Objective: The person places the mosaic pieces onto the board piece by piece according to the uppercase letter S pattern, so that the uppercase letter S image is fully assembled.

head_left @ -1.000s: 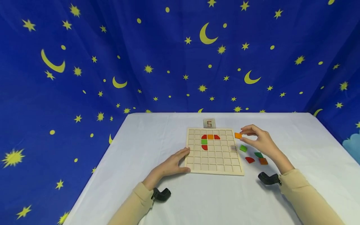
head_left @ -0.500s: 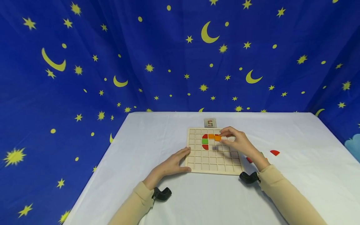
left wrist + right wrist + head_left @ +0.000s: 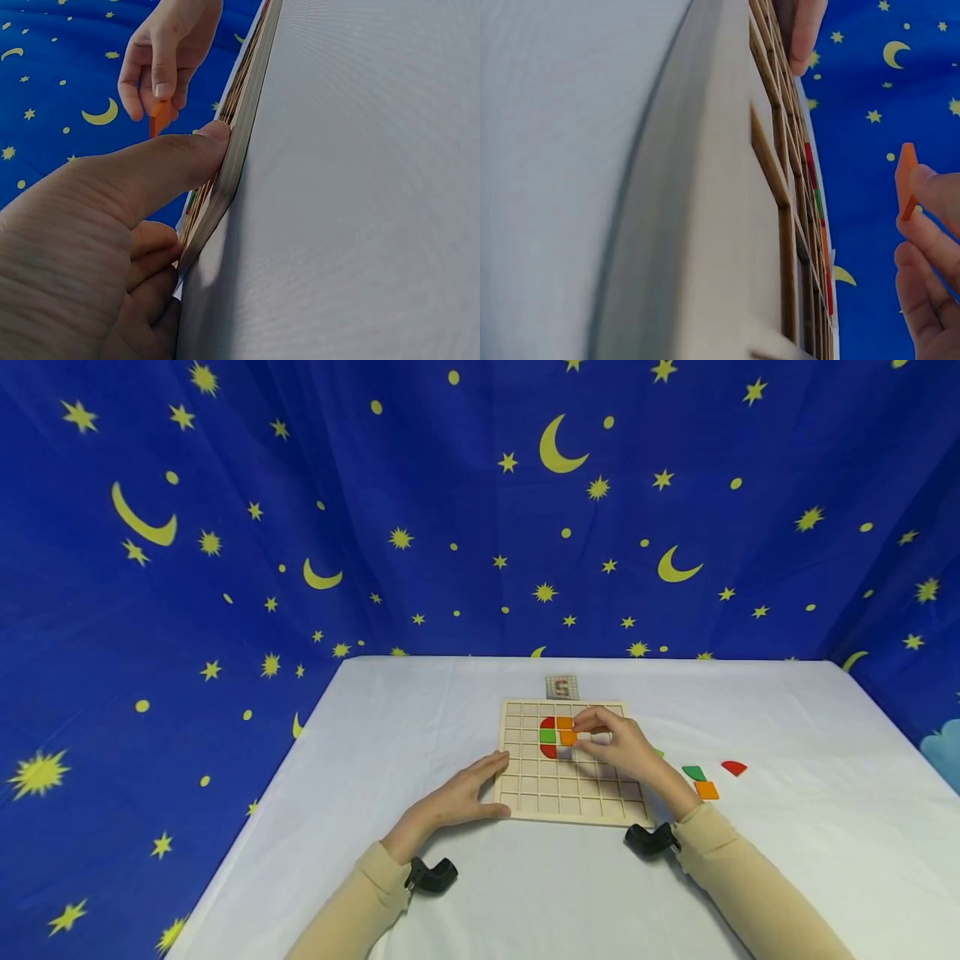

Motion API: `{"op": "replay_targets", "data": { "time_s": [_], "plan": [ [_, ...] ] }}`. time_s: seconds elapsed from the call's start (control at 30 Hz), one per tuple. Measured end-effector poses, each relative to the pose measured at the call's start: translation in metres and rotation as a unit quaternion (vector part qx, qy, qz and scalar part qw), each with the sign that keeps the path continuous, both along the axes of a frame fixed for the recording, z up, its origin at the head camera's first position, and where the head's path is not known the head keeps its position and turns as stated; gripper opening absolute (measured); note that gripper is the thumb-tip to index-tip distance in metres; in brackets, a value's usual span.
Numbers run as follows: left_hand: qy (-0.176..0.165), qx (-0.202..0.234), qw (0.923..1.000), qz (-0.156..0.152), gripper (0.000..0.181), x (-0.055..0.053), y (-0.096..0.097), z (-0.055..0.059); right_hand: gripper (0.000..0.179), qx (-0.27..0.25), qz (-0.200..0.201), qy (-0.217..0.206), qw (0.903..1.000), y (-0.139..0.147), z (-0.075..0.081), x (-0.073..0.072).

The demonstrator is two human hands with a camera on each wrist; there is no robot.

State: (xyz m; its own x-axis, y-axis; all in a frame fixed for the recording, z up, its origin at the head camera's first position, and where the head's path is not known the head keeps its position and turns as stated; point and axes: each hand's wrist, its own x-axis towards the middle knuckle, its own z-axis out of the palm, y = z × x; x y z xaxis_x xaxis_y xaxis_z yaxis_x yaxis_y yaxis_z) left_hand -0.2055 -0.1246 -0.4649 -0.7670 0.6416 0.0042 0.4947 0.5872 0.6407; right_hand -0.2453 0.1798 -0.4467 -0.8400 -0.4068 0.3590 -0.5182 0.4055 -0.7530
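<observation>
My right hand [image 3: 611, 741] pinches an orange square tile [image 3: 568, 737] between thumb and fingers. The tile is held over the wooden grid board [image 3: 525, 785]; the right wrist view shows this orange tile [image 3: 906, 180] tilted and raised above the grid. Set in the board's upper part are a red quarter-circle tile [image 3: 547, 723], an orange square [image 3: 565, 723], a green square [image 3: 548, 736] and a lower red quarter-circle [image 3: 549, 751]. My left hand [image 3: 456, 797] rests at the board's lower left corner, thumb on the front edge, extended fingers along the left side.
Behind the board lies a small pattern card [image 3: 562, 687]. To the right are a dark green quarter-circle [image 3: 693, 772], an orange square [image 3: 707, 790] and a red quarter-circle [image 3: 734, 767]. A light green tile [image 3: 659, 752] is partly hidden by my right arm.
From beside the board's right edge, my right hand has carried the orange tile left over the grid, then slightly toward me. My left hand stays at the board's corner.
</observation>
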Motion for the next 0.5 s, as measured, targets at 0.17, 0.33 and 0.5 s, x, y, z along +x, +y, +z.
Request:
{"op": "replay_targets", "data": {
  "time_s": [0.17,0.33,0.5],
  "plan": [
    [0.001,0.0,1.0,0.0,0.085,0.0,0.0,-0.001,0.033,0.008,-0.001,0.007,0.9999,0.0,-0.007,-0.001],
    [-0.001,0.0,1.0,-0.001,0.085,0.0,-0.001,0.0,0.031,0.019,-0.001,0.009,0.9998,-0.002,-0.015,-0.003],
    [0.001,0.0,1.0,-0.005,0.084,0.0,-0.001,0.0,0.031,0.027,-0.001,0.013,0.9995,-0.005,-0.022,-0.003]
  ]
}}
